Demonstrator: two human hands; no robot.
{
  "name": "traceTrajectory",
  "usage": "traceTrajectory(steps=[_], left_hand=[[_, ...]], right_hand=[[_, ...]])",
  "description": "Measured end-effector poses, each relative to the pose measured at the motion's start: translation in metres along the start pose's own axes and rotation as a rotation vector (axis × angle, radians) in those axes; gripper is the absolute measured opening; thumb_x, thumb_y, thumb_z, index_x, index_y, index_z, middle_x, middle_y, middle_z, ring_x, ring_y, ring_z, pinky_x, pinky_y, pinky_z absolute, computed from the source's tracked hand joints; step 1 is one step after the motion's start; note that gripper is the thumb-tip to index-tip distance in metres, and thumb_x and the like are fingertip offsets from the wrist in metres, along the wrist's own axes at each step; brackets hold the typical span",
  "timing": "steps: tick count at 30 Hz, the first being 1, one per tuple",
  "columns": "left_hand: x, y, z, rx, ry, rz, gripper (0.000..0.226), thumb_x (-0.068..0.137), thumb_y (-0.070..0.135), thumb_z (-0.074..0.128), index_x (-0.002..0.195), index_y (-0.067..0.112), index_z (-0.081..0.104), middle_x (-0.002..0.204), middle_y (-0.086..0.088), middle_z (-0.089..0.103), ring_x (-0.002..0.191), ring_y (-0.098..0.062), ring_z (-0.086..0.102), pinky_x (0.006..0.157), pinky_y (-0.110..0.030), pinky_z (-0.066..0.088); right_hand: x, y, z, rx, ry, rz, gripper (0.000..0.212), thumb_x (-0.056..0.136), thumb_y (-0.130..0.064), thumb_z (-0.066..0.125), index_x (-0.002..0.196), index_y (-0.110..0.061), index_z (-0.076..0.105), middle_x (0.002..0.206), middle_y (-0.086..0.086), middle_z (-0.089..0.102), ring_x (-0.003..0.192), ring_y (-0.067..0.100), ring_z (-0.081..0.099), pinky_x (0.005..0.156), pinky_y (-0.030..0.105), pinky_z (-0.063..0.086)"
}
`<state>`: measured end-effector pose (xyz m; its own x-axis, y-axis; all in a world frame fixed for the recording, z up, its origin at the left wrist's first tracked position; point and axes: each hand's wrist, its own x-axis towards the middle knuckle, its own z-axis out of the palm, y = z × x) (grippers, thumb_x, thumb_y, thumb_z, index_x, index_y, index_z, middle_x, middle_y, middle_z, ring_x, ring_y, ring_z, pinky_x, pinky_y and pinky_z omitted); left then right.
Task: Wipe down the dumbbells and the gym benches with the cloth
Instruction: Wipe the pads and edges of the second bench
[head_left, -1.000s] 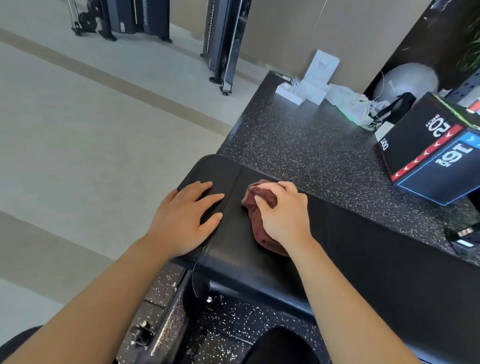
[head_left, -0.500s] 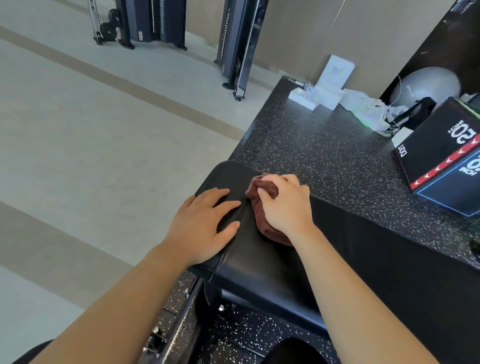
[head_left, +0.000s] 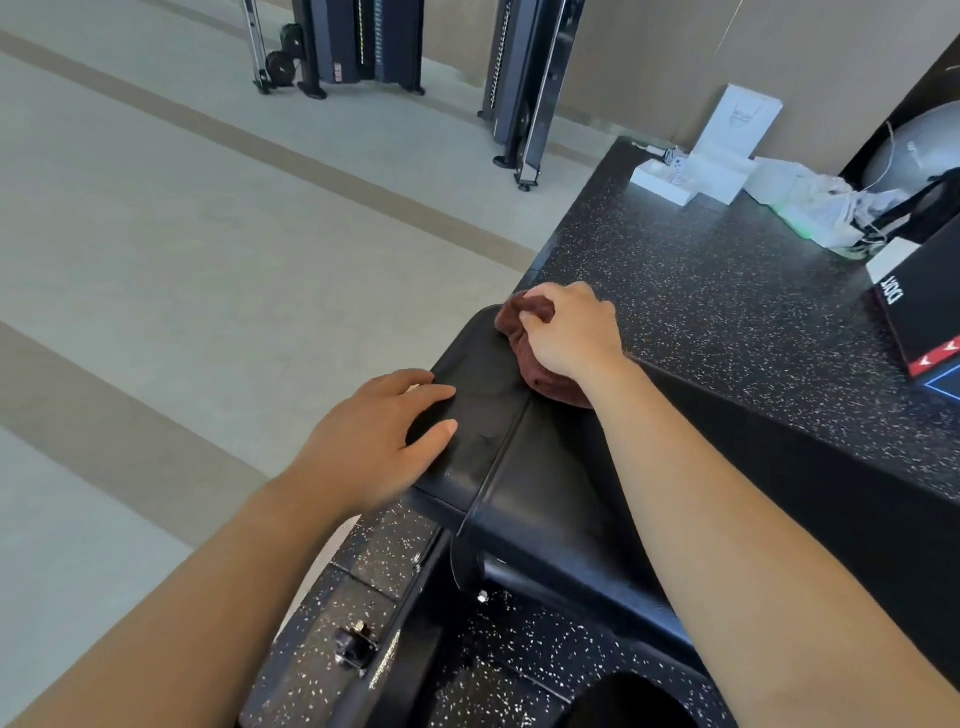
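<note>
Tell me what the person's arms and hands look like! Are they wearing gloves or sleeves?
No gloves and no sleeves show. The left hand and the right hand are both bare, and both forearms are bare as far as the picture reaches. No watch, ring or bracelet can be seen on the wrists or fingers. The nails look short and plain.
</note>
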<state>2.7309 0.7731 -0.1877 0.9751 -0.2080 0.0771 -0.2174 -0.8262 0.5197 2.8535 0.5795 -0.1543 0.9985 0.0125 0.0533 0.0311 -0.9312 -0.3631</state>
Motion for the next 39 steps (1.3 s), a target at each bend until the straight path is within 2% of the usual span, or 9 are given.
traceTrajectory(steps=[5,8,14,21,24,30,33,36,39], left_hand=[[-0.007,-0.016,-0.016,-0.018,0.016,-0.073,0.042,0.091,0.047,0.042,0.128,0.032,0.052,0.136,0.011,0.047,0.117,-0.011,0.048,0.092,-0.033,0.046],[-0.011,-0.023,-0.024,-0.016,0.027,-0.109,0.042,0.09,0.049,0.041,0.127,0.033,0.053,0.134,0.011,0.048,0.105,-0.013,0.056,0.091,-0.035,0.046],[-0.017,-0.026,-0.038,-0.002,0.069,-0.146,0.041,0.09,0.047,0.041,0.125,0.031,0.054,0.131,0.007,0.051,0.101,-0.017,0.059,0.091,-0.036,0.046],[-0.02,-0.046,-0.049,0.015,0.028,-0.172,0.035,0.094,0.034,0.045,0.126,0.024,0.055,0.133,-0.002,0.053,0.121,-0.018,0.048,0.095,-0.026,0.035],[-0.014,-0.048,-0.051,0.009,0.064,-0.182,0.035,0.094,0.034,0.045,0.126,0.024,0.056,0.132,-0.002,0.054,0.122,-0.019,0.047,0.091,-0.025,0.033],[0.008,-0.028,-0.039,-0.031,0.071,-0.1,0.034,0.093,0.034,0.047,0.123,0.023,0.058,0.13,-0.002,0.055,0.119,-0.018,0.049,0.088,-0.023,0.033],[0.017,-0.009,-0.026,-0.05,0.058,0.003,0.032,0.093,0.03,0.048,0.122,0.02,0.059,0.128,-0.003,0.057,0.119,-0.018,0.05,0.094,-0.024,0.034],[0.022,0.014,-0.01,-0.035,0.014,0.127,0.033,0.092,0.03,0.049,0.123,0.02,0.058,0.128,-0.001,0.055,0.118,-0.018,0.05,0.101,-0.033,0.038],[0.023,0.029,0.001,-0.033,0.003,0.19,0.033,0.091,0.032,0.052,0.123,0.023,0.059,0.129,0.003,0.053,0.118,-0.015,0.049,0.1,-0.031,0.039]], right_hand=[[-0.072,-0.022,0.022,0.018,0.053,-0.166,0.027,0.091,-0.04,0.051,0.118,-0.039,0.054,0.13,-0.001,0.042,0.111,0.032,0.037,0.089,0.04,0.041],[-0.07,-0.031,0.024,0.024,0.054,-0.127,0.026,0.092,-0.04,0.05,0.117,-0.038,0.054,0.13,-0.001,0.041,0.111,0.031,0.036,0.089,0.04,0.041],[-0.027,-0.057,0.025,-0.01,0.004,-0.071,0.029,0.094,-0.037,0.047,0.122,-0.03,0.053,0.133,0.006,0.039,0.115,0.036,0.035,0.089,0.041,0.04],[-0.106,-0.075,0.039,0.035,0.084,-0.059,0.028,0.088,-0.037,0.054,0.115,-0.032,0.055,0.129,0.004,0.039,0.108,0.032,0.036,0.08,0.043,0.044],[-0.14,-0.084,0.048,-0.027,0.129,-0.105,0.033,0.086,-0.036,0.058,0.119,-0.031,0.052,0.132,0.006,0.038,0.108,0.034,0.036,0.081,0.046,0.043],[-0.168,-0.062,0.03,-0.065,0.08,-0.18,0.039,0.086,-0.032,0.06,0.123,-0.033,0.049,0.137,0.003,0.037,0.115,0.033,0.035,0.085,0.048,0.042],[-0.204,-0.013,0.012,-0.085,0.154,-0.059,0.041,0.078,-0.028,0.067,0.117,-0.035,0.054,0.133,0.001,0.046,0.112,0.032,0.043,0.083,0.048,0.049],[-0.232,0.037,-0.001,-0.074,0.235,0.077,0.043,0.074,-0.022,0.071,0.114,-0.033,0.061,0.13,0.002,0.051,0.109,0.034,0.046,0.084,0.051,0.051],[-0.224,0.04,-0.001,-0.108,0.252,0.125,0.036,0.078,-0.024,0.065,0.113,-0.033,0.062,0.131,0.0,0.049,0.11,0.034,0.044,0.086,0.05,0.049]])
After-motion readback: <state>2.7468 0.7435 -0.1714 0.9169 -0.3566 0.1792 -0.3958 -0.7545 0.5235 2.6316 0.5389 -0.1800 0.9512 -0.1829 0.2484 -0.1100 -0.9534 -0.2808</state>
